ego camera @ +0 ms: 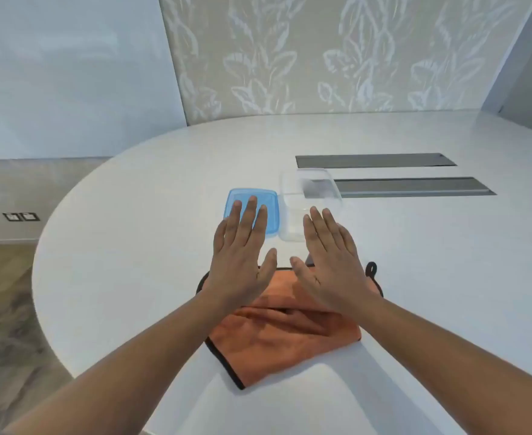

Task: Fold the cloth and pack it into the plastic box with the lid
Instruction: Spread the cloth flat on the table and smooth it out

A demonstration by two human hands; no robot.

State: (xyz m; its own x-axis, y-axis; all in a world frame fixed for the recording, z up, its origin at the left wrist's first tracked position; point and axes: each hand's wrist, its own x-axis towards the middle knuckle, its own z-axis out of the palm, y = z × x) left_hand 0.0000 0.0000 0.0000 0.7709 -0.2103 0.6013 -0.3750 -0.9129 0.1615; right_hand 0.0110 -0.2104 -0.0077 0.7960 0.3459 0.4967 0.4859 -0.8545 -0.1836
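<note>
An orange cloth [277, 337] with a black hem lies spread on the white table [133, 277], close to me, with a fold line across its middle. My left hand [242, 255] and my right hand [330, 262] hover flat, palms down, fingers apart, over the cloth's far edge; neither holds anything. Behind the hands a clear plastic box [310, 199] stands without its lid. The blue lid [252, 202] lies flat just left of the box, partly hidden by my left fingers.
Two long grey metal cable covers [412, 186] are set into the tabletop behind and right of the box. The table's rounded edge curves along the left; the floor with a socket plate [21, 216] lies beyond. A patterned wall stands at the back.
</note>
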